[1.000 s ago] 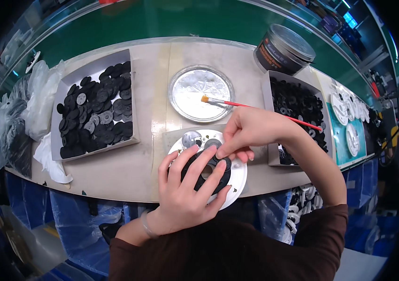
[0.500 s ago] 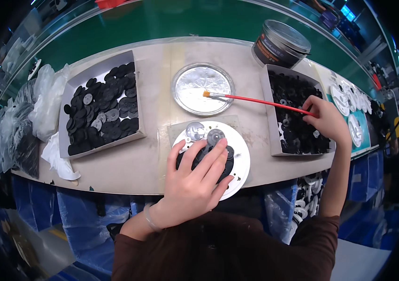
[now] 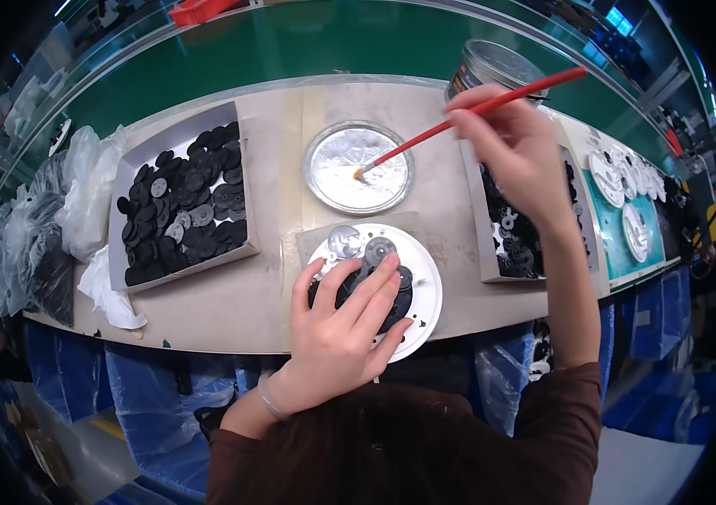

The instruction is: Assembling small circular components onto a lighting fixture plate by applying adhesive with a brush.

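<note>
My left hand [image 3: 337, 332] lies with fingers spread over a white round base [image 3: 428, 290]. Under the fingers are black gears [image 3: 400, 311], partly hidden. A dark grey gear [image 3: 381, 247] shows at the fingertips, and a shiny metal disc [image 3: 344, 242] sits beside it. My right hand [image 3: 518, 156], slightly blurred, is closed round a red-handled paintbrush [image 3: 421, 136]. The brush slants down to the left, its yellowish tip on the inside of a round silvery dish [image 3: 337, 151] beyond the base.
On the left stands an open box [image 3: 253, 244] of black gears, beside clear plastic bags [image 3: 89, 194]. Another box [image 3: 486, 252] of small black parts is on the right, partly behind my arm. Behind it stands a tub [image 3: 493, 63]. White parts [image 3: 636, 231] lie on a green mat.
My right hand has moved left and away from me, from over the right box, tilting the brush more steeply. The brush tip has shifted slightly left in the dish. My left hand stays on the gears.
</note>
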Available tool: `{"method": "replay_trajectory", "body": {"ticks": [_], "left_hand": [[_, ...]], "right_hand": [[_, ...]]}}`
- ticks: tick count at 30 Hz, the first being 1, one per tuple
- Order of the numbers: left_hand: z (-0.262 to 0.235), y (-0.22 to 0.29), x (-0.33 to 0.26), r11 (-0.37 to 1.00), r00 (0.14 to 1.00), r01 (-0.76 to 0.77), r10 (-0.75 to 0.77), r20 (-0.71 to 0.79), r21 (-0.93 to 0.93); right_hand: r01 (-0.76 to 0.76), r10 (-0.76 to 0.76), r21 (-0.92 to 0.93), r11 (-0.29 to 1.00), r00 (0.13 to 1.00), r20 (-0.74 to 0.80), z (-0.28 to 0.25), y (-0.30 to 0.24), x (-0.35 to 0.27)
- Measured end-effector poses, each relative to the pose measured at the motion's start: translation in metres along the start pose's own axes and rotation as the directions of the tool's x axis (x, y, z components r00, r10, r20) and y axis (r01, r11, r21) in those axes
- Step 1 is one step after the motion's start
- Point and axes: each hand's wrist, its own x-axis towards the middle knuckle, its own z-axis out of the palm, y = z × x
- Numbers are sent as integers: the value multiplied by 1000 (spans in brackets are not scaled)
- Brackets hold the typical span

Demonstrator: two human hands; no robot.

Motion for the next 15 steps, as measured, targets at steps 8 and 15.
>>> {"method": "replay_trajectory", "body": {"ticks": [8,15], "left_hand": [[1,0,0,1000,1000,11,-11,-6,12],[1,-1,0,1000,1000,4,-4,-10,4]], "right_hand": [[150,-127,-224,963,985,113,33,5,5],[195,-182,-109,975,976,118,52,7,12]]}}
